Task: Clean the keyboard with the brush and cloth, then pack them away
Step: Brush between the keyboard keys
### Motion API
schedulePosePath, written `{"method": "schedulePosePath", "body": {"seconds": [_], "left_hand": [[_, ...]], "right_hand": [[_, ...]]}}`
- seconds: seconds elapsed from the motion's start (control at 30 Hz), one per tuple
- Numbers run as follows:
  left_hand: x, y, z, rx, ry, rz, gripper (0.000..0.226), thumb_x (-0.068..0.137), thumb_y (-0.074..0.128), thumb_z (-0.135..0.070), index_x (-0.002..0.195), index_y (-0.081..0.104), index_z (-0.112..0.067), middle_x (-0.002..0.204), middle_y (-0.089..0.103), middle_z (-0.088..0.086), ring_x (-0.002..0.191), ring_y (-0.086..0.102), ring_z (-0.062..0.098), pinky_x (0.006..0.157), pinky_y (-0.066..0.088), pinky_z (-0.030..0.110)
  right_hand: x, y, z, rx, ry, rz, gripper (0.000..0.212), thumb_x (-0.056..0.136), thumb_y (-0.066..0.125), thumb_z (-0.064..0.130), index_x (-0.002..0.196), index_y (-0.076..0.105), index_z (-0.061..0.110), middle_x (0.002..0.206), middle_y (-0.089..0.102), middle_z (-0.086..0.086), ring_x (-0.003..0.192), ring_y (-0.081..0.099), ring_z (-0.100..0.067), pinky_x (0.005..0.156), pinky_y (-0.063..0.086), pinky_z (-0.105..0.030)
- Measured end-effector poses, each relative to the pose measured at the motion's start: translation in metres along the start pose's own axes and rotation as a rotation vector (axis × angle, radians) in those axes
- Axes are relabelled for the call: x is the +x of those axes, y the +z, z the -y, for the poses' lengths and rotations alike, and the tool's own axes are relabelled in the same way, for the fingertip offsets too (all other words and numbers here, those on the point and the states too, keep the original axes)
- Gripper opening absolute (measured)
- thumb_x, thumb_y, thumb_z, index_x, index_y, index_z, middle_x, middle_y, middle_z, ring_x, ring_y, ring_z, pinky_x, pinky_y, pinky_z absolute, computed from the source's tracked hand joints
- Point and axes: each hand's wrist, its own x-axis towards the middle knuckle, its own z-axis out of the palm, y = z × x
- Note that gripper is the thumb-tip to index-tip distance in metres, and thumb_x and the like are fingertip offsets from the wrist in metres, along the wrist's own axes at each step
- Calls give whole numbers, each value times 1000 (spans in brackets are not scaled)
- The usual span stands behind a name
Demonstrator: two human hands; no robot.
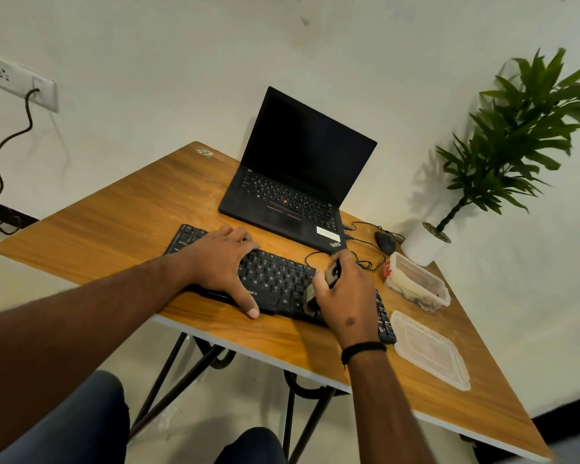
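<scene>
Both hands [220, 262] on keyboard [275, 277]

A wooden table [121, 216] fills the middle of the view, standing on black metal legs [168, 380]. At 12 o'clock on it an open black laptop [298, 175] sits with a dark screen. A black mouse [385, 242] lies at about 2 o'clock, near the laptop's right corner, with its thin cable [365, 226] curling beside it. Further toward 2 o'clock, at the table's corner, a green plant [523, 128] grows tilted out of a white pot [421, 246]. On the pale wall [148, 61], at 10 o'clock, there is a white socket panel [17, 80], and a dark cord [5, 155] hangs down from it.
</scene>
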Motion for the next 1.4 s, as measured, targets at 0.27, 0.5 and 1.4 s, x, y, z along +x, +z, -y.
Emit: {"method": "schedulePosePath", "body": {"seconds": [0.27, 0.5, 1.4], "left_hand": [[1, 1, 1, -2, -3, -4, 153, 30, 53, -104, 156, 22, -23, 148, 27, -6, 133, 25, 16, 117, 27, 38], [1, 3, 1, 3, 3, -19, 145, 39, 65, -96, 157, 23, -22, 149, 26, -7, 135, 24, 15, 118, 26, 37], [1, 1, 0, -3, -4, 7, 155, 27, 49, -105, 156, 22, -25, 146, 27, -8, 134, 24, 16, 115, 29, 38]], "right_hand": [[6, -4, -11, -30, 24, 28, 18, 90, 64, 28, 101, 52, 19, 84, 58, 5, 74, 57, -13, 62, 42, -17], [10, -18, -37, 94, 115, 247, 14, 83, 67, 25, 84, 56, 18, 78, 61, 2, 73, 59, -18, 57, 45, -25], [-13, 6, 10, 405, 249, 95, 40, 87, 71, 40, 107, 41, 22, 94, 61, 4, 78, 70, -18, 56, 59, -29]]}}
